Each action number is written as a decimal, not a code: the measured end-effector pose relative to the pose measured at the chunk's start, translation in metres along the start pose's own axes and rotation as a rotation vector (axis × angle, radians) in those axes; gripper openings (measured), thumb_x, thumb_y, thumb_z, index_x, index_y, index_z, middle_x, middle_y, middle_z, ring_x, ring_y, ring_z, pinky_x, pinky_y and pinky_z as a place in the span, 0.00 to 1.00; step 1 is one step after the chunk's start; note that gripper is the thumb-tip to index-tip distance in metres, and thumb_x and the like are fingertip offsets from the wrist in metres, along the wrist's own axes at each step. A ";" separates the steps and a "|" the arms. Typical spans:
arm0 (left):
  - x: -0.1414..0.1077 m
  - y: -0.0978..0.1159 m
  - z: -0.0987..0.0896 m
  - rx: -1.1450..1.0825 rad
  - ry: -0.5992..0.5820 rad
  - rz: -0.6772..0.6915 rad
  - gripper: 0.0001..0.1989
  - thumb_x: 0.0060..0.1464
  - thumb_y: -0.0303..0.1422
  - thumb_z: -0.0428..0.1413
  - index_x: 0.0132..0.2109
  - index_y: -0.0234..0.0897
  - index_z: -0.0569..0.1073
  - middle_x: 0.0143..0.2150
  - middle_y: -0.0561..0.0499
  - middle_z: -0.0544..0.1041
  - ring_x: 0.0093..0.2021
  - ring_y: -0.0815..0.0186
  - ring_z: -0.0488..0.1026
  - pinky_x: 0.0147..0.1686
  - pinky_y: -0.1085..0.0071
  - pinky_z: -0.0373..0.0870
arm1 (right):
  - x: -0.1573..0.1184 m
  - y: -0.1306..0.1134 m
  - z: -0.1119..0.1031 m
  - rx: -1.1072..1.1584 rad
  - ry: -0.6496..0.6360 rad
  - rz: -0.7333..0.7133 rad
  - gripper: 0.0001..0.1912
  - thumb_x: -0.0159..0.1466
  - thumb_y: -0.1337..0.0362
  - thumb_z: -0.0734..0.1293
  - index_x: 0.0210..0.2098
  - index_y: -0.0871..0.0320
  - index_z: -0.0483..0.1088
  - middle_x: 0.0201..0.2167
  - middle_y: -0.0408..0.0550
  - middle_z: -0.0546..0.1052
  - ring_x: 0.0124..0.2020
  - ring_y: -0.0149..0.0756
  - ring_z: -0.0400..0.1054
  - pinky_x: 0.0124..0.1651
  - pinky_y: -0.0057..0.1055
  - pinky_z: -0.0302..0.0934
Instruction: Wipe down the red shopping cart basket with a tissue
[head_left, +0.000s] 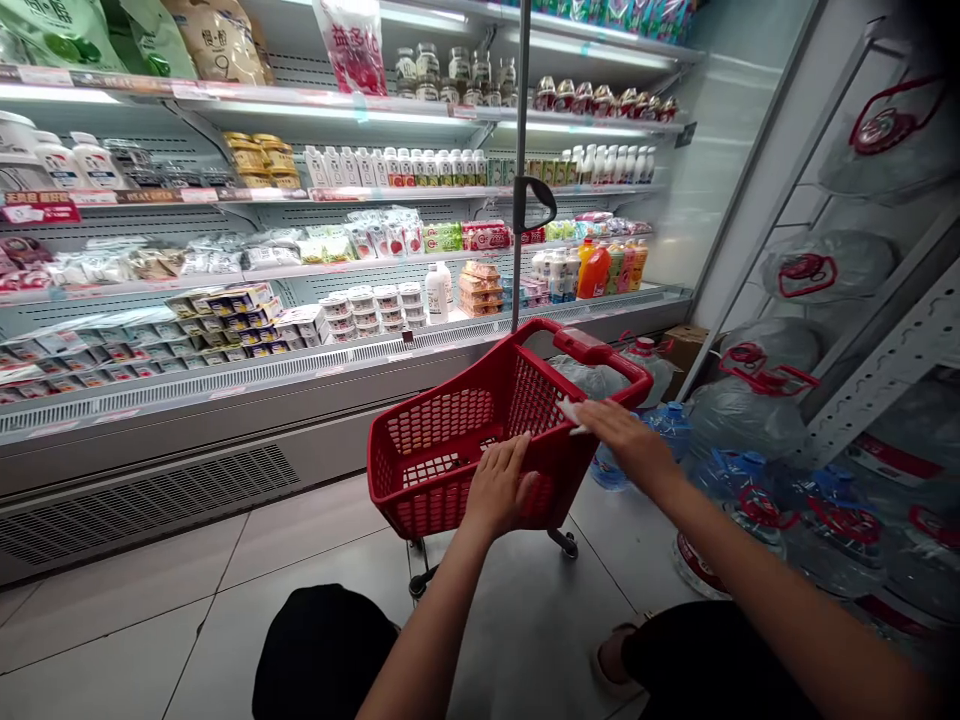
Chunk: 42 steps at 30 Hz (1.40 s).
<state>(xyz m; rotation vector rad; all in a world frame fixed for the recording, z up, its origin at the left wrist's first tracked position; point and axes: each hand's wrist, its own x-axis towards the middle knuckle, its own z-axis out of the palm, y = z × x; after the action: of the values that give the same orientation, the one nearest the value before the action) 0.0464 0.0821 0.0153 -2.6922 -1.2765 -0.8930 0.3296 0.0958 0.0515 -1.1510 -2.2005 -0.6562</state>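
Observation:
A small red plastic shopping cart (pixel 435 505) with perforated basket walls stands in front of me on its wheels. My left hand (pixel 501 488) rests on the near rim of the basket, fingers stretched out, with nothing visible in it. On the same rim, closer to the handle, my right hand (pixel 619 437) presses a crumpled white tissue (pixel 571 412) against the red plastic, its fingers closed over it. A few small dark bits lie on the basket floor. The red handle (pixel 581 345) is untouched, and a tall grey pole (pixel 517 270) rises behind the cart.
Behind the cart runs a lit refrigerated display case (pixel 330 350) with dairy tubs, bottles and packs on several shelves. Large water jugs (pixel 757 500) with red handles crowd the floor and rack at right. My knee (pixel 322 650) shows low in view above the tiled floor (pixel 112 650).

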 end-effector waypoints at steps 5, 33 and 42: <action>-0.016 -0.016 -0.015 -0.058 -0.008 0.009 0.32 0.72 0.40 0.49 0.77 0.48 0.47 0.71 0.47 0.66 0.70 0.57 0.62 0.72 0.51 0.54 | -0.014 0.048 -0.031 -0.076 0.047 0.155 0.39 0.65 0.80 0.54 0.72 0.53 0.59 0.66 0.50 0.73 0.66 0.43 0.68 0.72 0.51 0.58; 0.014 0.032 -0.030 -0.229 0.144 -0.095 0.23 0.75 0.41 0.41 0.71 0.48 0.61 0.71 0.50 0.68 0.72 0.59 0.61 0.75 0.46 0.45 | 0.006 -0.040 -0.052 0.138 0.126 0.071 0.20 0.75 0.68 0.57 0.62 0.51 0.70 0.58 0.47 0.79 0.62 0.40 0.72 0.69 0.47 0.61; 0.020 0.054 -0.024 -0.163 0.116 0.027 0.32 0.74 0.42 0.42 0.78 0.45 0.42 0.75 0.47 0.61 0.74 0.61 0.58 0.74 0.51 0.49 | 0.016 -0.039 -0.059 0.107 0.062 -0.052 0.21 0.74 0.68 0.59 0.62 0.50 0.72 0.57 0.45 0.80 0.59 0.40 0.74 0.68 0.43 0.65</action>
<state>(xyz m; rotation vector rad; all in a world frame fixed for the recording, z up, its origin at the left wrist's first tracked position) 0.0837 0.0536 0.0566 -2.7217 -1.1898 -1.1795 0.3040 0.0470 0.0982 -1.0093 -2.1920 -0.5809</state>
